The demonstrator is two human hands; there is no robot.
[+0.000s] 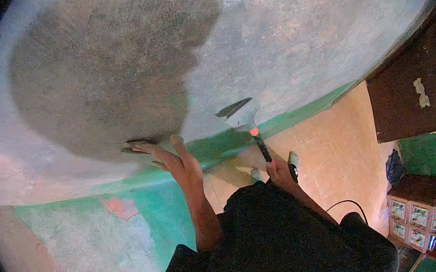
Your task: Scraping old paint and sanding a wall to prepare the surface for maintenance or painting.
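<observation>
My left hand [173, 160] reaches up to the painted wall [282, 42], fingers stretched out along its surface at the lower edge of a large dark patch. The fingertips are in shade, and I see nothing clearly held there. In my right hand [282, 174], lower and to the right, is a scraper [242, 116], its black handle gripped near the end. This tool has an orange-red collar, a pale wide head and a dark blade pointing up toward the wall. Whether the blade touches the wall, I cannot tell.
Low on the wall runs a green band [286, 121] with worn, peeling paint. Tan floor tiles [332, 150] lie below, where my feet show. At right hangs a dark brown panel [417, 86], above a small drawer cabinet [429, 192]. A thin black cable [352, 201] loops beside me.
</observation>
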